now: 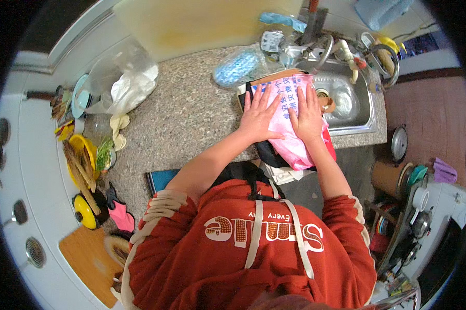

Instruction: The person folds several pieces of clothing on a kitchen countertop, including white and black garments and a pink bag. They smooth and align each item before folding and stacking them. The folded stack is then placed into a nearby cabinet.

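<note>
Both palms rest flat, fingers spread, on a pink cloth bag (289, 143) that bears blue writing. My left hand (258, 118) lies on its left part and my right hand (307, 116) on its right part, with the thumbs near each other. Under the pink bag is a stack of folded fabric bags or cloths: a brown one (279, 76) shows at the far edge, a red one (329, 144) at the right, and black and white ones at the left and near edges. The stack lies on the speckled stone counter (194, 97), close beside the sink, and overhangs the counter's near edge.
A steel sink (368, 126) with a faucet stands at the right. Beyond the stack lie a blue-and-white bundle in clear plastic (236, 69) and another plastic package (272, 42). At the left are a clear plastic bag (134, 85), a yellow basket (76, 143) and a wooden board (87, 263).
</note>
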A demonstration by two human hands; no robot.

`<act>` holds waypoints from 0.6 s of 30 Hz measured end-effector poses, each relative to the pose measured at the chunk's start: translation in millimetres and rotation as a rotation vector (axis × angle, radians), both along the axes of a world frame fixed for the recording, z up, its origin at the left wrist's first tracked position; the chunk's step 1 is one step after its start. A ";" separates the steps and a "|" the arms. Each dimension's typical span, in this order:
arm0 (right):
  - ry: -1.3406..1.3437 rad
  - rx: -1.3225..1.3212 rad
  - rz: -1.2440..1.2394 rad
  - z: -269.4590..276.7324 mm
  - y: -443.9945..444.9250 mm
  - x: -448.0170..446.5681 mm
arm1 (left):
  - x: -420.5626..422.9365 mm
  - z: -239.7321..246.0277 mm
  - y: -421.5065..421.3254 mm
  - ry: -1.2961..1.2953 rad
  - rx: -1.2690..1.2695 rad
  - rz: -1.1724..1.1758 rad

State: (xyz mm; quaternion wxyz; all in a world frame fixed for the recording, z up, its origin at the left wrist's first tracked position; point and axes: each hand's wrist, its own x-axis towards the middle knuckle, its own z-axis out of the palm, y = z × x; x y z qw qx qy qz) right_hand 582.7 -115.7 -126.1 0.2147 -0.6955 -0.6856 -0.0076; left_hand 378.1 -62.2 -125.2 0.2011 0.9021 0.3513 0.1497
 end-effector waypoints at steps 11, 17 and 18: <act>-0.210 0.020 -0.016 27.5 -7.7 -7.7 | 27.7 54.2 19.2 -0.094 0.331 -0.089; -0.270 -0.116 -0.112 38.9 -25.6 -32.2 | 54.0 17.4 44.7 0.117 0.279 -0.147; -0.218 -0.145 -0.128 38.7 -41.8 -39.6 | 53.5 8.5 45.8 0.071 0.308 -0.128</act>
